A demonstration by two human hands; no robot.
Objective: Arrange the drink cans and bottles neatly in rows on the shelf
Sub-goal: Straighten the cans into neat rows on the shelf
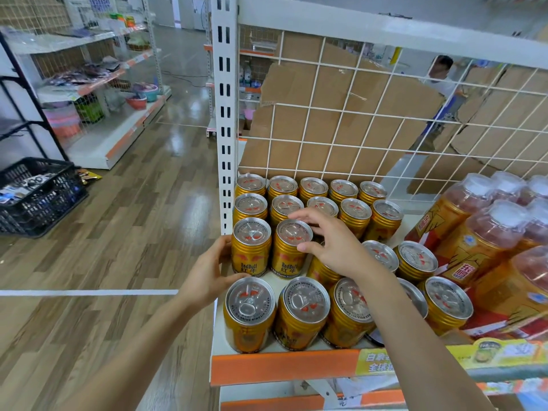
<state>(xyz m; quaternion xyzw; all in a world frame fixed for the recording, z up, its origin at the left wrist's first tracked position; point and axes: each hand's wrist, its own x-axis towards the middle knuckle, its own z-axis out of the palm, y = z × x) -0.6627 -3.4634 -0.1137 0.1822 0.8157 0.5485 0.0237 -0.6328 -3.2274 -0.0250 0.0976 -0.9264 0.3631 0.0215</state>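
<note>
Cans (302, 310): stiff, weighty, slick-sided

If full, they likely feel heavy and rigid; gripping mid-wall seems safest. On the shelf (281, 366), the left hand (207, 271) cups the edge can (250, 250) from 9 o'clock. The right hand (335, 247), fingers spread and unclosed, arches over the next can (289, 253) at 3 o'clock.

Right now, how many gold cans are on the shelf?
20 gold cans: five in each of four rows, back row, second, third, front. The right hand and arm partly hide two; more may be hidden.
</note>
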